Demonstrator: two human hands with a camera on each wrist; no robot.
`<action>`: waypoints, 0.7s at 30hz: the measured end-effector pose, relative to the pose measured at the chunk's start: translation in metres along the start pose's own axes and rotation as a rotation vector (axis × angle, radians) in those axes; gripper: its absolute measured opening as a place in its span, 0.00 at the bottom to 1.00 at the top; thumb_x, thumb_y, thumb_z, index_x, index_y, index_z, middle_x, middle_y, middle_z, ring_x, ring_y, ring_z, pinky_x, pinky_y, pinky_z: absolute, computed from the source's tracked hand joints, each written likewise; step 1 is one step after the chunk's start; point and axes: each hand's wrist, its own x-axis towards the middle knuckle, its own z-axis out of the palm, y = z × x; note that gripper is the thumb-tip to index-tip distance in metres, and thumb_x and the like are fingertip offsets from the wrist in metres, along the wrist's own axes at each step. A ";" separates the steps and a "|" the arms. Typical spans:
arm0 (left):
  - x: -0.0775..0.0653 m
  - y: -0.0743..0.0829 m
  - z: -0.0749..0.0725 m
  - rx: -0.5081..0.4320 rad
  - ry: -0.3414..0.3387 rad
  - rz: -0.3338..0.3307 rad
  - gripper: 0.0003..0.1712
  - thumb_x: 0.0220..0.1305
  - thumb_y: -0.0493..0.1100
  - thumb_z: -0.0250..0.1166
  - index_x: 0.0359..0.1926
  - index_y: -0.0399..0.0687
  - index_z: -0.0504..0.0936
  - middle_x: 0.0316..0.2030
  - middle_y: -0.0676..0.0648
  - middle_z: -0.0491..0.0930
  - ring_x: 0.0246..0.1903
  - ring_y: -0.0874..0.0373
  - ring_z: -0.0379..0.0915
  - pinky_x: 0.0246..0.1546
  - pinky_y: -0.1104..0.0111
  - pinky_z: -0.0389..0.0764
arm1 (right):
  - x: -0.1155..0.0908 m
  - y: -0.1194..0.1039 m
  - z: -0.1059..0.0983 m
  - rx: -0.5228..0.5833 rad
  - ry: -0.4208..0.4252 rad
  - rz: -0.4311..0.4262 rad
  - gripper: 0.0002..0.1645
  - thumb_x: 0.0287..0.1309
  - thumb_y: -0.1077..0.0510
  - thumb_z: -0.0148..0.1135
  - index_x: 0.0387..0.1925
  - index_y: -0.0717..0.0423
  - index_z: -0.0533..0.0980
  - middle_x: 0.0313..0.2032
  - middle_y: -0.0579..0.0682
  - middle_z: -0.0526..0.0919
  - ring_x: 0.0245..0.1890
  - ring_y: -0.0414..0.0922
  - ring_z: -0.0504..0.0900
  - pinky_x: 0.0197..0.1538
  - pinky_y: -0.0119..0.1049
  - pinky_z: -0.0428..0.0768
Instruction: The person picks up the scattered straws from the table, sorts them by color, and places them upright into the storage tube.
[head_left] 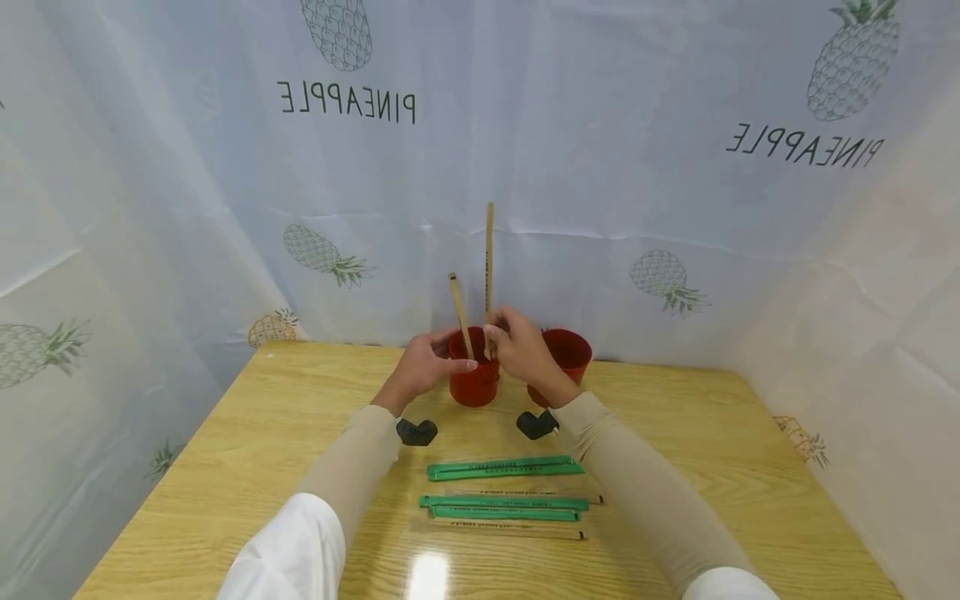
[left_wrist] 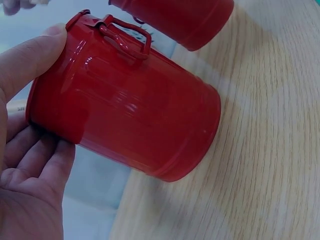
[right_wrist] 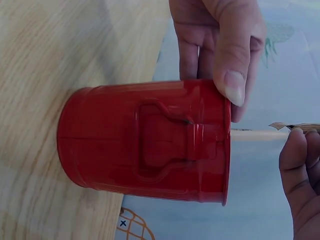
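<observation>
My left hand grips the rim of a red metal bucket, thumb on the near side and fingers behind. The bucket's folded handle shows on its side in the left wrist view. Inside it leans a thin stick in a tan paper wrapper. Over the bucket's right side, my right hand pinches a second, longer-looking tan-wrapped stick near its lower end, holding it upright. In the right wrist view, that stick's torn-looking paper end shows just beyond the rim.
Another red bucket stands to the right, partly behind my right wrist. Several green-wrapped sticks and tan-wrapped sticks lie on the wooden table nearer to me. A white pineapple-print curtain hangs close behind the table.
</observation>
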 end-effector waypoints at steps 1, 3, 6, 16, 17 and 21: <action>0.001 0.000 0.000 -0.005 -0.001 0.003 0.40 0.64 0.44 0.75 0.75 0.48 0.72 0.68 0.43 0.79 0.67 0.46 0.78 0.66 0.53 0.80 | 0.003 0.000 -0.001 -0.006 0.000 0.012 0.04 0.78 0.63 0.53 0.43 0.61 0.73 0.33 0.58 0.79 0.31 0.49 0.79 0.35 0.35 0.83; 0.001 -0.001 0.000 -0.010 -0.005 0.006 0.39 0.64 0.44 0.75 0.75 0.48 0.73 0.68 0.44 0.79 0.67 0.46 0.78 0.66 0.53 0.81 | 0.010 0.001 0.000 -0.013 0.002 0.028 0.05 0.78 0.63 0.52 0.44 0.61 0.73 0.33 0.58 0.79 0.30 0.49 0.79 0.35 0.36 0.83; 0.001 -0.003 -0.002 -0.014 -0.010 0.012 0.40 0.64 0.44 0.75 0.75 0.47 0.72 0.68 0.44 0.79 0.67 0.46 0.78 0.66 0.53 0.81 | 0.019 0.002 0.003 -0.007 0.010 0.040 0.05 0.78 0.63 0.51 0.43 0.62 0.72 0.32 0.59 0.80 0.29 0.49 0.80 0.35 0.37 0.83; 0.000 0.000 -0.002 -0.016 -0.016 0.018 0.42 0.64 0.45 0.75 0.76 0.48 0.70 0.70 0.43 0.76 0.69 0.45 0.75 0.68 0.52 0.78 | 0.032 0.002 0.007 -0.046 -0.008 0.094 0.06 0.77 0.64 0.52 0.40 0.62 0.72 0.30 0.58 0.80 0.28 0.49 0.82 0.33 0.35 0.83; -0.001 0.000 -0.002 -0.019 -0.016 0.019 0.41 0.64 0.44 0.75 0.76 0.48 0.70 0.70 0.43 0.77 0.69 0.45 0.75 0.68 0.52 0.78 | 0.033 0.002 0.008 -0.055 -0.012 0.108 0.06 0.77 0.64 0.52 0.40 0.62 0.72 0.30 0.58 0.80 0.28 0.49 0.81 0.32 0.35 0.83; -0.001 0.001 -0.002 -0.024 -0.013 0.015 0.41 0.64 0.43 0.75 0.76 0.47 0.71 0.69 0.43 0.78 0.69 0.46 0.76 0.68 0.52 0.79 | 0.035 0.003 0.009 -0.079 -0.028 0.175 0.07 0.77 0.63 0.53 0.39 0.62 0.73 0.31 0.59 0.80 0.27 0.51 0.82 0.30 0.36 0.82</action>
